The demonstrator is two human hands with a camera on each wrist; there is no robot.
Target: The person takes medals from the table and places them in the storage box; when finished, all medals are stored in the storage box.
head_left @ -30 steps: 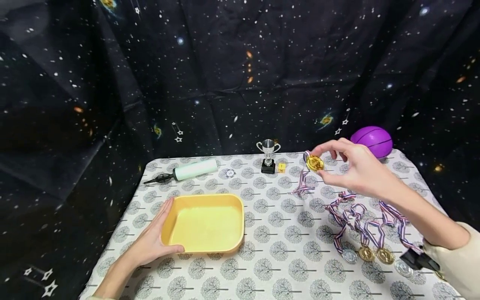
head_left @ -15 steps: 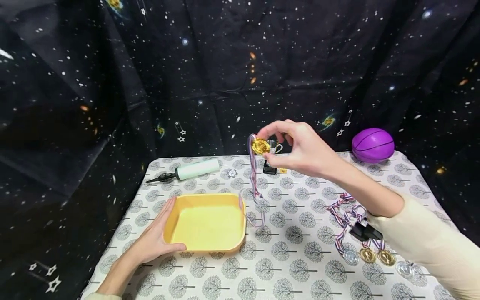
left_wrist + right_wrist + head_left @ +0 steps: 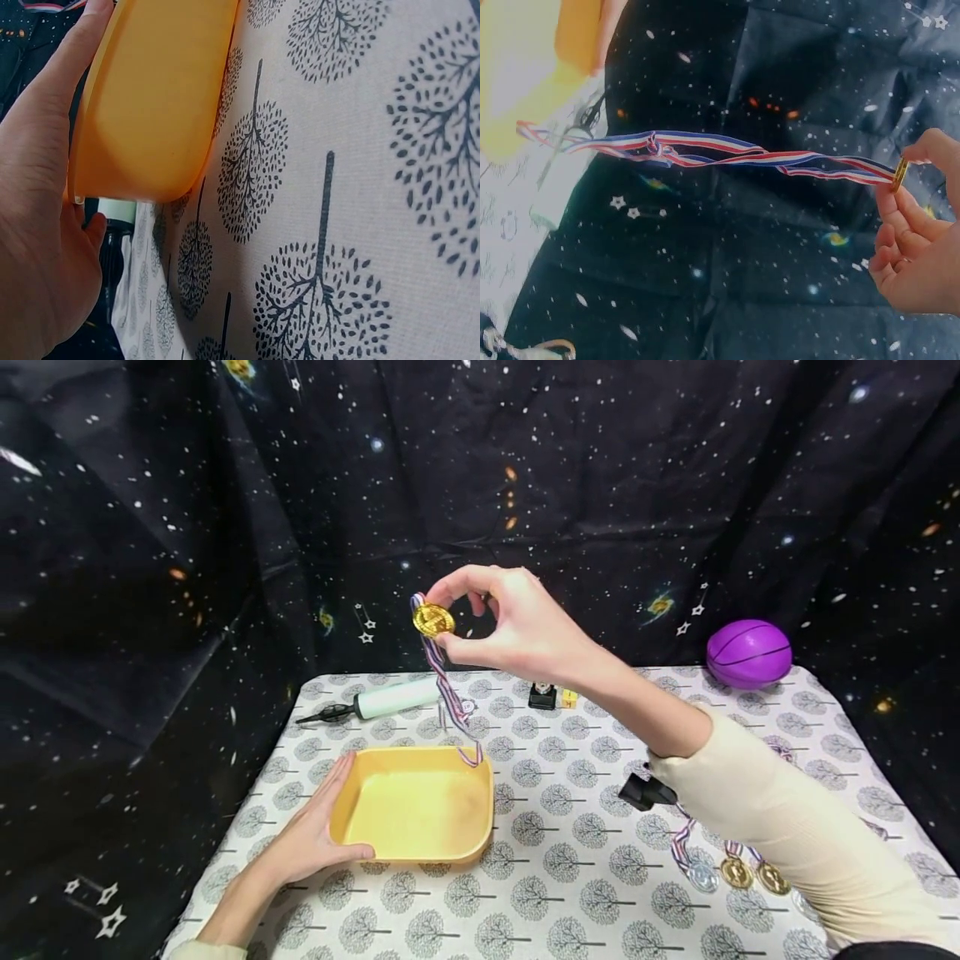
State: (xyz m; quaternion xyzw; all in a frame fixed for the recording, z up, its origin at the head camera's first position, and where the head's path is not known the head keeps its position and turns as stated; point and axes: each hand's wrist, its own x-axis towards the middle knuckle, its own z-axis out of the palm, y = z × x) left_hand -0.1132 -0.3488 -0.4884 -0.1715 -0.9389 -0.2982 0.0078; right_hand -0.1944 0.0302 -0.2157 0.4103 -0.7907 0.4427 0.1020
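Note:
My right hand (image 3: 517,625) pinches a gold medal (image 3: 433,620) by its edge between thumb and fingers, high above the table. Its red, white and blue ribbon (image 3: 447,689) dangles down, the lowest loop in front of the far right part of a yellow plastic tub (image 3: 420,806). In the right wrist view the ribbon (image 3: 727,154) stretches across the picture, knotted partway along. My left hand (image 3: 311,831) holds the tub's left end, thumb at the near rim and fingers along the far left corner. The left wrist view shows this hand (image 3: 45,195) against the tub wall (image 3: 157,97).
Several more medals (image 3: 737,872) lie at the right, partly hidden by my right sleeve. Along the back are a hand pump (image 3: 397,697), a small trophy (image 3: 542,696) mostly covered by the hand, yellow blocks (image 3: 570,699) and a purple ball (image 3: 748,653). A dark starry cloth hangs behind.
My right hand has carried the gold medal leftward and up, from the table's right side to above the tub's far side. The left hand has stayed on the tub.

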